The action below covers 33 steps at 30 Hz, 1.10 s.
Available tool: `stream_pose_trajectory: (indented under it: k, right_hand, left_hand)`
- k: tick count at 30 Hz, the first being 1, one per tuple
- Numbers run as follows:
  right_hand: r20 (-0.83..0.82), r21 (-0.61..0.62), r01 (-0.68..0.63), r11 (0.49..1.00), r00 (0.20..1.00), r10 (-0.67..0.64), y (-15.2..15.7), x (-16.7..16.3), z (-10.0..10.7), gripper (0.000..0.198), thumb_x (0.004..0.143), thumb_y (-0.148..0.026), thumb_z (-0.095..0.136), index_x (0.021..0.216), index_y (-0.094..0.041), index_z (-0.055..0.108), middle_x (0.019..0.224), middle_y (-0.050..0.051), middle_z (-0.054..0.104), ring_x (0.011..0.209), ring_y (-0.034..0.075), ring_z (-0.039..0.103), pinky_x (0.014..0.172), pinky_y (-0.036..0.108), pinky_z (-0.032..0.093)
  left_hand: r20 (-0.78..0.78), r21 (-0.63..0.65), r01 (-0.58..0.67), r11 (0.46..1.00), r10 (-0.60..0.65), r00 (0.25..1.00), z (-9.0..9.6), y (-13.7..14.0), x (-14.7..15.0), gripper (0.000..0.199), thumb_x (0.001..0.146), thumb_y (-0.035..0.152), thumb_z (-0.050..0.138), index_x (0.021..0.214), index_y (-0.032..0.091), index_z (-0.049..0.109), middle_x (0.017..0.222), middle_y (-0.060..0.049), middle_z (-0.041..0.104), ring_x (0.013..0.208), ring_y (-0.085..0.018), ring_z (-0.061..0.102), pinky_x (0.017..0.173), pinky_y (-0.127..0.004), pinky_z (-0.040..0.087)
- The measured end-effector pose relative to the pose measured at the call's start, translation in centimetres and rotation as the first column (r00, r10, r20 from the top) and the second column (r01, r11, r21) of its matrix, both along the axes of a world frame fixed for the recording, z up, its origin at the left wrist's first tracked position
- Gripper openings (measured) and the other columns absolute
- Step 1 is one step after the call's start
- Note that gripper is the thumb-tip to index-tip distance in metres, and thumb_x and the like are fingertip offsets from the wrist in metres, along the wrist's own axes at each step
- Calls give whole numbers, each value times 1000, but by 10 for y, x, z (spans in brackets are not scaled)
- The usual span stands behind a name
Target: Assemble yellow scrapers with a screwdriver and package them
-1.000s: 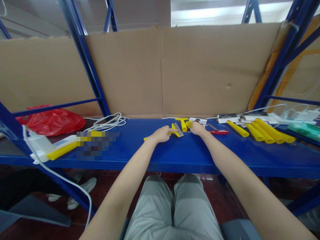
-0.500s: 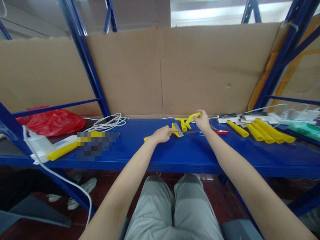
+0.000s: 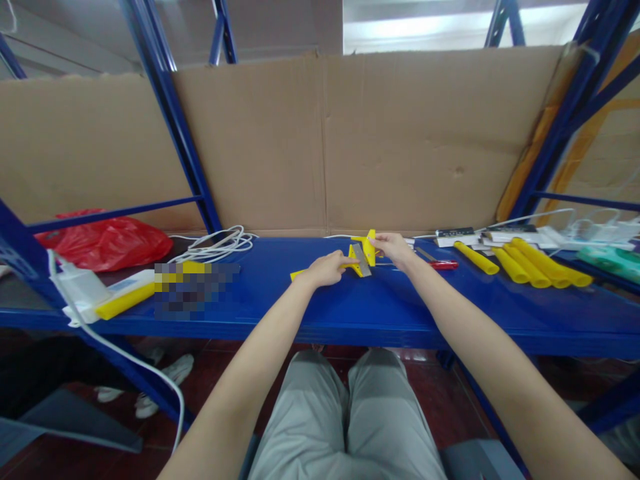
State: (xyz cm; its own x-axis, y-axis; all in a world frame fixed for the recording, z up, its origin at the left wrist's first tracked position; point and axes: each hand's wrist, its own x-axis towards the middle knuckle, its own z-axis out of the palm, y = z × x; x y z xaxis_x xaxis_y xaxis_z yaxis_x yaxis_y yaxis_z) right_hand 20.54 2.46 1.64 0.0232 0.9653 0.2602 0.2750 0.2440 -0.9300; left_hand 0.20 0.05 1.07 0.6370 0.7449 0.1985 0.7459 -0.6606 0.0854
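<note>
From where I stand, the person's right grip has lowered and swung the small yellow plastic piece leftward, turning it upright near the rectangular grey metal blade.

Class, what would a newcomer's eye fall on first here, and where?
Probably the red plastic bag at far left and the tall cardboard sheet behind the blue worktop. Near the middle, the left grip holds a yellow tool with a metal blade, and the right grip pinches a yellow piece close by.
</note>
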Motion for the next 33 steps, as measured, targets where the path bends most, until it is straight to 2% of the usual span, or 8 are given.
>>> stream_pose_trajectory:
  k: [3,6,8,13,17,21,26,33]
  right_hand:
    - [11,-27,-55,998,998,55,-3,-7,-3,19,82,-13,57,99,-13,66,85,6,73,70,13,65,65,24,53]
    - [9,-38,-12,999,1000,12,-5,-13,-6,34,82,-8,56,115,-13,58,88,6,71,67,12,64,61,23,53]
    - [46,-13,-2,1000,999,3,-5,-14,-8,36,82,-8,53,117,-14,56,84,5,70,66,12,63,60,23,53]
    - [169,134,-12,991,986,-11,2,-14,-14,30,79,-9,53,109,-15,58,79,3,66,69,12,62,66,25,53]
    - [251,197,21,980,965,-71,6,-16,-18,21,79,-12,52,99,-16,58,87,4,66,74,13,62,69,26,52]
    - [387,253,38,967,912,-138,1,-20,-17,14,80,-12,49,89,-16,59,94,6,68,79,14,62,76,28,50]
    - [529,281,-16,959,837,-141,-10,-23,-12,19,83,-13,47,89,-15,65,96,9,70,82,17,64,78,30,48]
    - [628,257,-63,964,769,-117,-14,-24,-8,27,84,-11,47,91,-15,73,101,8,73,94,20,66,86,29,47]
  left_hand:
    - [10,4,2,1000,-2,1000,-1,1,0,48,91,18,41,136,29,53,105,-6,56,96,-19,57,90,-27,41]
    - [15,6,5,1000,-5,1000,-1,1,0,47,90,17,41,135,27,54,105,-7,56,96,-19,57,90,-27,40]
    - [19,5,7,1000,-7,1000,-1,1,0,47,90,17,41,134,27,55,105,-7,56,96,-19,56,90,-27,41]
    - [34,5,23,1000,-23,999,-1,2,0,48,89,15,42,132,27,56,104,-7,57,95,-18,56,90,-27,41]
    - [54,2,36,999,-36,998,-2,3,0,48,88,13,42,131,27,58,103,-6,57,96,-18,56,93,-28,41]
    - [75,0,39,999,-39,996,-2,3,1,49,87,12,42,132,26,57,102,-6,56,97,-18,57,94,-29,40]
    - [61,12,46,999,-46,997,-2,3,2,52,86,10,42,132,27,56,98,-5,56,96,-18,57,92,-29,41]
    - [40,27,39,999,-40,998,-2,2,3,52,85,9,43,132,26,57,100,-6,59,96,-18,57,92,-29,42]
